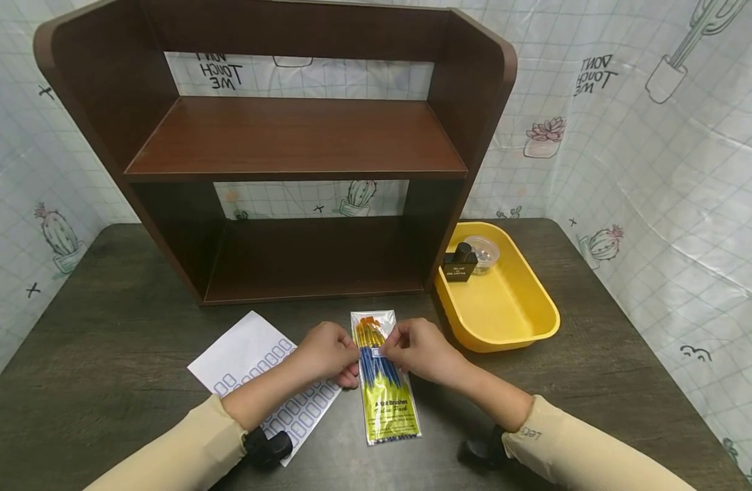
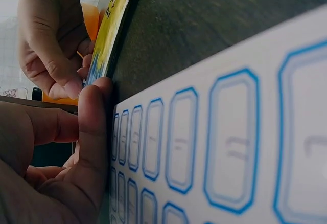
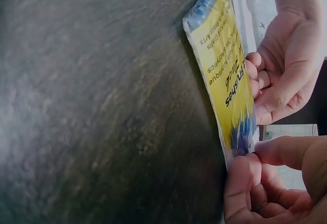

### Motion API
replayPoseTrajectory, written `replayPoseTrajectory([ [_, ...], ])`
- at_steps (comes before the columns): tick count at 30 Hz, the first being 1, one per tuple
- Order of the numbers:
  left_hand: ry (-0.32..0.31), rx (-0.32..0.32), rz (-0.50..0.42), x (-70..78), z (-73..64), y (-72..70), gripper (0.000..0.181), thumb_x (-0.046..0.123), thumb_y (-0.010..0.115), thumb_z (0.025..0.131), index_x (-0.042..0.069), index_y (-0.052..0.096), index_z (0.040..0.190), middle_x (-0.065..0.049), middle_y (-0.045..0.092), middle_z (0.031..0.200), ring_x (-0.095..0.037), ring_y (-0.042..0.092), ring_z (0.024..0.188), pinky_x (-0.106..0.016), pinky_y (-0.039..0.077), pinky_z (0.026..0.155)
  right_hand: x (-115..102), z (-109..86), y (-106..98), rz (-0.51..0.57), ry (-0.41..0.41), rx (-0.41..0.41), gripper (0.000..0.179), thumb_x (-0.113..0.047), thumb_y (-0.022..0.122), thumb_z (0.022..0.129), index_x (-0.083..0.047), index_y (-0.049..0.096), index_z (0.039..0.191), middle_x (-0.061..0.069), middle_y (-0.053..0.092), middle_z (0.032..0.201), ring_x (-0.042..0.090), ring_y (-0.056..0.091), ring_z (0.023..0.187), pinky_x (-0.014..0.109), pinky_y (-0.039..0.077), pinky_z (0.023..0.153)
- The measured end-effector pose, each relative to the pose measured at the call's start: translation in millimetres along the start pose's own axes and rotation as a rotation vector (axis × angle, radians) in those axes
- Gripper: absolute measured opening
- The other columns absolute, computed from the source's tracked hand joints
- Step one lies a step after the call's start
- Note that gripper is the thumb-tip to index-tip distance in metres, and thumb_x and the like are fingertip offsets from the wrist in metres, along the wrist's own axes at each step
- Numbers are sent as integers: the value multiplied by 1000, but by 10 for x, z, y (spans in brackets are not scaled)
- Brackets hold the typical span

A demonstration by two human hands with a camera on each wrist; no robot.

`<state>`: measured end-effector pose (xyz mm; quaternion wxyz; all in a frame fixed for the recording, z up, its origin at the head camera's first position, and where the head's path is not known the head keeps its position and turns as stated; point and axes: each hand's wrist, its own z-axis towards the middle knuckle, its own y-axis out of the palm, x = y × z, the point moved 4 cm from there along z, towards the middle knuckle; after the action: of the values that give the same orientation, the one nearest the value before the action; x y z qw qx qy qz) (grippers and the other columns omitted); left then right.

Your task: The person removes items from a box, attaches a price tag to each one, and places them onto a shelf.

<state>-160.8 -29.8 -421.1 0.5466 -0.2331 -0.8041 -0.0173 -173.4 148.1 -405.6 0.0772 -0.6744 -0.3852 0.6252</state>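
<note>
A clear pack of paintbrushes [image 1: 386,399], blue-handled with orange tips and a yellow-green printed part, lies on the table between both hands. On its upper middle is a small white label [image 1: 376,352] with a blue border. My right hand [image 1: 421,349] pinches at this label with thumb and forefinger, right over the pack. The left hand [image 1: 328,354] has its fingers curled at the pack's left edge, thumb tip close by that edge in the right wrist view. Beneath the left forearm lies a white sheet of blue-bordered labels [image 1: 302,412], partly hidden by it.
A dark brown two-tier shelf [image 1: 296,140] stands behind the pack. To its right, a yellow tray [image 1: 504,307] holds a black box [image 1: 459,267] and a round clear tub [image 1: 483,254]. Patterned white sheeting [image 1: 645,170] hangs around the dark wooden table [image 1: 93,341].
</note>
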Motion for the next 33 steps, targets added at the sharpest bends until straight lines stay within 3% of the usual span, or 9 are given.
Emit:
replayPoseTrajectory([
  [11,-2,5,19,22,-13,-9,15,-3,58,97,-6,67,84,-11,69,65,-7,64,47,-25,59,52,-44,15,-1,-131,-21,25,12,-5,75,92,-6,69,82,3,66,73,10,55,63,22,48,55],
  [23,-6,1,22,24,-25,-5,15,-2,59,98,-6,66,86,-11,69,66,-8,64,47,-25,59,51,-14,17,-10,-93,-9,-17,12,-8,76,93,-3,67,86,4,65,71,10,57,58,23,51,52],
  [33,7,-5,16,42,-34,-5,15,-3,58,98,-8,66,86,-11,69,65,-7,63,47,-25,59,52,-8,28,-12,-41,5,-46,7,-2,69,96,0,63,94,7,64,74,11,60,60,25,56,53],
])
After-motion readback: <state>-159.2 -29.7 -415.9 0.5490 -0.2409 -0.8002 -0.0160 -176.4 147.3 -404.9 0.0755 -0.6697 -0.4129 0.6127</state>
